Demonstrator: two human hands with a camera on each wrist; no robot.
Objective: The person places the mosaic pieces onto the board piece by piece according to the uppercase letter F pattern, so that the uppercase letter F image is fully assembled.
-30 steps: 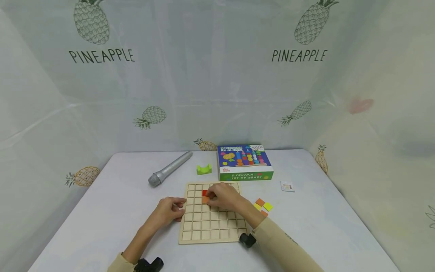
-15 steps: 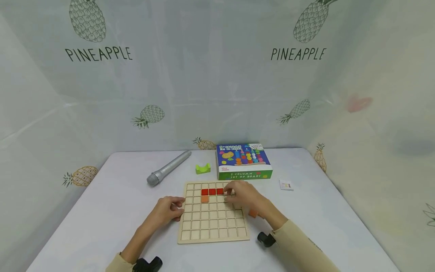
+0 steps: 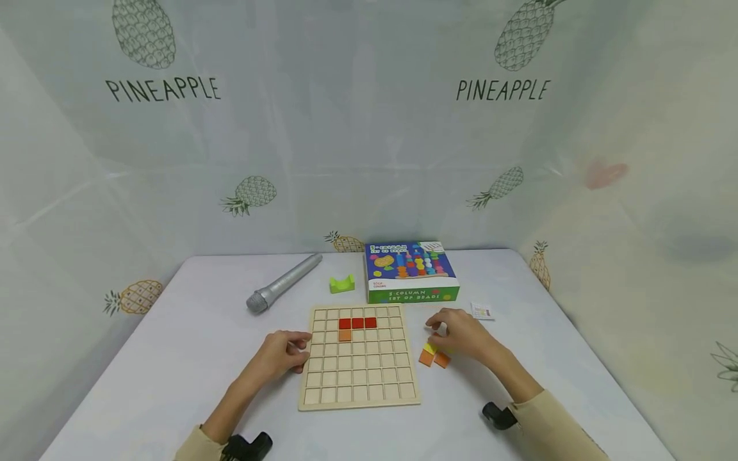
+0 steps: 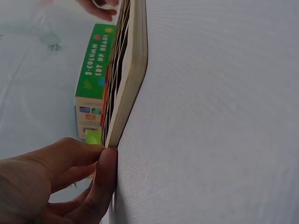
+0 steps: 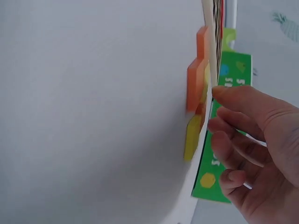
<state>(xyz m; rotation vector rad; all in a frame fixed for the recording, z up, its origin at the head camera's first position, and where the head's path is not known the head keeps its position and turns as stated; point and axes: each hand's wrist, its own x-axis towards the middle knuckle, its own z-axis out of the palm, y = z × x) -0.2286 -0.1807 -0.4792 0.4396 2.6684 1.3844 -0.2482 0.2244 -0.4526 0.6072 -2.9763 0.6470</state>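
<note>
My left hand [image 3: 279, 351] pinches the left edge of a wooden grid board [image 3: 360, 374] between thumb and fingers; the left wrist view shows the grip at the board's rim. On the board, several tiles sit in cells: a row of red tiles [image 3: 357, 323] and one orange tile [image 3: 344, 335] under the row's left end. My right hand [image 3: 464, 334] is off the board's right side, above loose orange tiles [image 3: 442, 360] and yellow tiles [image 5: 192, 137]. Its fingers are loosely bent, with nothing visible between them. Part of the loose pile lies hidden under that hand.
At the back stand a bead-set box [image 3: 412, 272] and a small green curved piece [image 3: 343, 283]. A silver microphone [image 3: 284, 283] lies back left. A small white printed card [image 3: 482, 311] lies right of the box. The white table [image 3: 173, 358] carries everything.
My right hand has left the orange tile on the board and moved right to the loose tiles, uncovering the red row. My left hand keeps its place at the board's edge.
</note>
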